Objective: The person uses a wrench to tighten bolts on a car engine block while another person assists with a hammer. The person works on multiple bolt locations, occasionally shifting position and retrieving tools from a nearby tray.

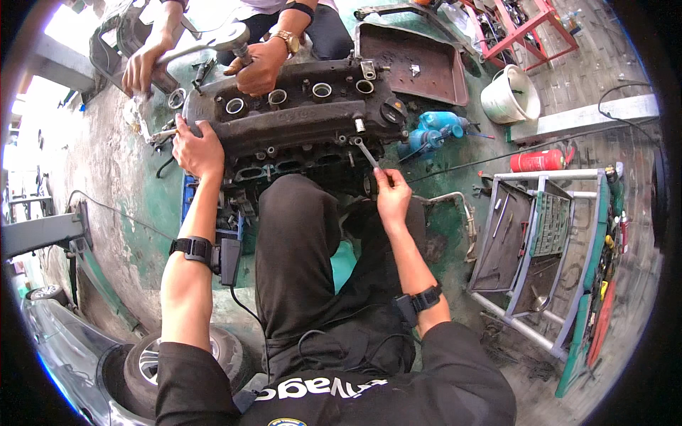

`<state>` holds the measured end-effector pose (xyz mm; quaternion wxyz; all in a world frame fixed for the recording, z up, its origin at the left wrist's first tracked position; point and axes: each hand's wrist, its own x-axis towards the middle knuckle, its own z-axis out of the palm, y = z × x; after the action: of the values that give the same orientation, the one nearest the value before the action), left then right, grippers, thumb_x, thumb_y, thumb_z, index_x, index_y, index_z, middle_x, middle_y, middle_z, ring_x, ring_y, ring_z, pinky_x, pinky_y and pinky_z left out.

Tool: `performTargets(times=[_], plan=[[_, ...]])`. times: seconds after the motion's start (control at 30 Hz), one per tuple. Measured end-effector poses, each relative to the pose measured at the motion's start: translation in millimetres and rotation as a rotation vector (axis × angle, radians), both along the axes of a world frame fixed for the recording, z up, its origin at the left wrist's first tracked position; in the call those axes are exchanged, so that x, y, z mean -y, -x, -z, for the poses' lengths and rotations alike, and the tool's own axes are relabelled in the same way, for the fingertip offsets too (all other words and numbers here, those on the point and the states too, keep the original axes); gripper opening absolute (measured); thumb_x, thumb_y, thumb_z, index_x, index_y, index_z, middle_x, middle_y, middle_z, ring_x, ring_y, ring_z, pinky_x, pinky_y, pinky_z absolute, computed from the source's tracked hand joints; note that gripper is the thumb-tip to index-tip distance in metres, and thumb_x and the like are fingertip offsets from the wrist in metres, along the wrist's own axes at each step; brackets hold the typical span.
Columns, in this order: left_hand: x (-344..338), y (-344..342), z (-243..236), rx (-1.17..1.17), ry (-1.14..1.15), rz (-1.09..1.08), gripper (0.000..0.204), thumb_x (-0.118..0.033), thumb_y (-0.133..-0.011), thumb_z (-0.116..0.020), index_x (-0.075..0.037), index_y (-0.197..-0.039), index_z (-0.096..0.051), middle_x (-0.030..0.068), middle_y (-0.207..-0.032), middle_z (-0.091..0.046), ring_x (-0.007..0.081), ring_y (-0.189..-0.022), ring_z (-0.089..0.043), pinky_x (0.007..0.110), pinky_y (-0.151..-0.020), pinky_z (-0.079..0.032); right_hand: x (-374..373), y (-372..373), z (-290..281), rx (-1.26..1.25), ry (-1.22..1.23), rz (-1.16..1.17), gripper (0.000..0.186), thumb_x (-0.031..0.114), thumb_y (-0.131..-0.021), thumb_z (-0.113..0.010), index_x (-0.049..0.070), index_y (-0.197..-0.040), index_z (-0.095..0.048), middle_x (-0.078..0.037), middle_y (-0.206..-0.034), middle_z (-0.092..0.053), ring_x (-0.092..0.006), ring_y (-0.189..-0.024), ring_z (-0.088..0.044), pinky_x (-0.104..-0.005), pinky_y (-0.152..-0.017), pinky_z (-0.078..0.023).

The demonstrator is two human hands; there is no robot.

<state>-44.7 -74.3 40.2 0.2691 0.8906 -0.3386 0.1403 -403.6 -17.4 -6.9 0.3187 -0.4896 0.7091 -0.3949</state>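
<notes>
A dark, greasy engine (298,117) with a row of round holes along its top cover lies in front of my knees. My right hand (393,195) pinches the end of a metal wrench (367,152), whose far end meets the engine's near right edge. My left hand (199,150) rests against the engine's left end, thumb and forefinger apart; its lower fingers are partly hidden. Close to those fingertips is a small metal piece (165,134). Across from me, a co-worker's hand (259,67) presses over the cover, beside the head of a long ratchet wrench (231,35).
Behind the engine stands a rusty tray (444,67), with a white bucket (513,96) right of it. Blue bottles (433,131) lie by the engine's right end. A tool cart (543,241) and red fire extinguisher (543,160) are at right; a wheel (145,362) sits lower left.
</notes>
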Motion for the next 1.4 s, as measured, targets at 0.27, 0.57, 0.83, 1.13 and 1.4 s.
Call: performTargets(times=[0.27, 0.57, 0.83, 1.13, 1.4], plan=[[0, -1, 0, -0.009, 0.019, 0.004, 0.055, -0.036, -0.087, -0.053, -0.01, -0.136, -0.051, 0.0208, -0.112, -0.063, 0.0371, -0.104, -0.058, 0.045, -0.096, -0.041, -17, -37, 35, 0.29, -0.165, 0.125, 0.028, 0.028, -0.093, -0.066, 0.0, -0.089, -0.064, -0.002, -0.067, -0.056, -0.0094, -0.061, -0.045, -0.0286, -0.057, -0.039], [1, -1, -1, -0.015, -0.003, -0.013, 0.055, -0.036, -0.087, -0.053, -0.009, -0.135, -0.052, 0.0191, -0.114, -0.063, 0.0355, -0.106, -0.057, 0.044, -0.097, -0.041, -19, -44, 41, 0.356, -0.107, 0.133, 0.026, 0.026, -0.095, -0.064, 0.001, -0.09, -0.062, 0.0, -0.067, -0.052, -0.0089, -0.061, -0.042, -0.0286, -0.055, -0.036], [0, -2, 1, -0.003, 0.016, 0.018, 0.054, -0.035, -0.087, -0.053, -0.007, -0.133, -0.053, 0.0166, -0.113, -0.064, 0.0319, -0.106, -0.057, 0.042, -0.098, -0.039, -22, -46, 50, 0.41, -0.173, 0.184, 0.028, 0.028, -0.095, -0.063, 0.001, -0.092, -0.062, 0.001, -0.068, -0.051, -0.0085, -0.063, -0.041, -0.0277, -0.056, -0.036], [1, -3, 3, 0.01, 0.03, 0.018, 0.052, -0.034, -0.087, -0.052, -0.007, -0.132, -0.054, 0.0179, -0.113, -0.064, 0.0332, -0.104, -0.059, 0.043, -0.096, -0.041, 4, -3, 36, 0.091, -0.079, -0.057, 0.025, 0.023, -0.091, -0.067, -0.002, -0.089, -0.067, 0.0, -0.068, -0.058, -0.0082, -0.064, -0.049, -0.0271, -0.059, -0.041], [1, -4, 6, 0.027, 0.045, 0.015, 0.053, -0.035, -0.086, -0.054, -0.01, -0.132, -0.054, 0.0188, -0.109, -0.065, 0.0351, -0.103, -0.059, 0.044, -0.095, -0.042, 71, 44, -35, -0.553, 0.147, -0.456, 0.026, 0.032, -0.083, -0.072, 0.006, -0.081, -0.069, -0.013, -0.073, -0.066, -0.0314, -0.068, -0.065, -0.0398, -0.059, -0.049]])
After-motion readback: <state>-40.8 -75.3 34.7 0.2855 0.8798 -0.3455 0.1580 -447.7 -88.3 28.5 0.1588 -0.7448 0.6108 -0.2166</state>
